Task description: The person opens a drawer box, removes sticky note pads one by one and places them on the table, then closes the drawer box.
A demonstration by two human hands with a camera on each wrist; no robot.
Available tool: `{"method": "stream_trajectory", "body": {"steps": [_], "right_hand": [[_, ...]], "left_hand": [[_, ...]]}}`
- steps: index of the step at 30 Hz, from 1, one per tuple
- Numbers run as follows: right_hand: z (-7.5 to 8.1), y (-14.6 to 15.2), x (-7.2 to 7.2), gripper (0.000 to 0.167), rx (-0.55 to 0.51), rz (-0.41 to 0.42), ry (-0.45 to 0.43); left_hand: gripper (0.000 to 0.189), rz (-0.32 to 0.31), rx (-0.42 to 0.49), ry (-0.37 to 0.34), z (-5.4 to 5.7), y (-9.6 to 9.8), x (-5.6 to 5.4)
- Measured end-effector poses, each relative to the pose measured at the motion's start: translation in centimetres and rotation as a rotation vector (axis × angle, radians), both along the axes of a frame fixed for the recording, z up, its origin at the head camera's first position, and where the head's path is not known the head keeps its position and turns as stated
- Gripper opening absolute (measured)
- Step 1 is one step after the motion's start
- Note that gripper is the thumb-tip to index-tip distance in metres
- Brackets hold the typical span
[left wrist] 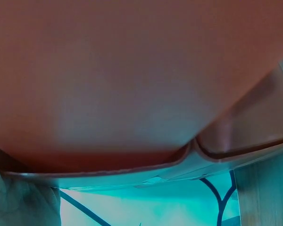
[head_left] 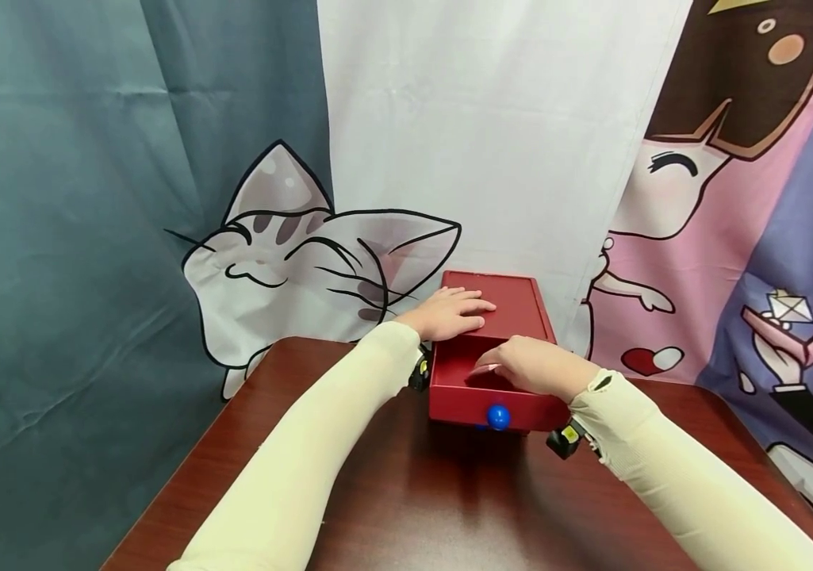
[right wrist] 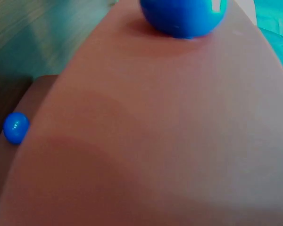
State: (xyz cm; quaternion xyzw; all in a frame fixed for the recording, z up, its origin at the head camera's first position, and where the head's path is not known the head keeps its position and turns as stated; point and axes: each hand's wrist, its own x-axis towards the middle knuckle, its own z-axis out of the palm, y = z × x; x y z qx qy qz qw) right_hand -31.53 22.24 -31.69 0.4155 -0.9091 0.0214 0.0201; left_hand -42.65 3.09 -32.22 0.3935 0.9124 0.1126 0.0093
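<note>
A red drawer box point(head_left: 513, 297) stands on the table with its upper drawer point(head_left: 459, 403) pulled out. My left hand point(head_left: 449, 312) rests on the box's top near its front left edge, fingers spread. Over the right side of the open drawer, my right hand point(head_left: 538, 365) reaches in with its fingers pointing down. A pale pinkish edge point(head_left: 488, 369) shows by those fingertips; I cannot tell whether they hold something. The drawer's round blue knob point(head_left: 498, 417) faces me. In the right wrist view the drawer front point(right wrist: 170, 117) fills the picture, and a lower blue knob point(right wrist: 16, 128) shows at left.
The dark brown table point(head_left: 406, 507) has rounded far corners. Close behind it hangs a printed curtain point(head_left: 506, 119) with a cartoon cat and figures. Grey-blue cloth point(head_left: 56, 198) covers the left side.
</note>
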Motion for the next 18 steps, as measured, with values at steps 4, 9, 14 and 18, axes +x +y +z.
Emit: {"method": "stream_trajectory", "body": {"steps": [4, 9, 14, 18], "right_hand": [[0.7, 0.7, 0.3, 0.036, -0.035, 0.033, -0.006], [1.7, 1.5, 0.3, 0.037, -0.072, 0.056, -0.012], [2.7, 2.2, 0.6, 0.040, -0.120, 0.070, -0.033], [3.5, 2.8, 0.9, 0.041, -0.144, 0.098, -0.015]], "left_hand": [[0.049, 0.001, -0.003, 0.001, -0.1, 0.1, -0.1], [0.049, -0.006, 0.007, 0.002, -0.2, 0.0, -0.2], [0.049, -0.003, 0.024, 0.001, -0.4, 0.1, -0.1], [0.049, -0.003, 0.029, 0.005, -0.5, 0.2, -0.1]]}}
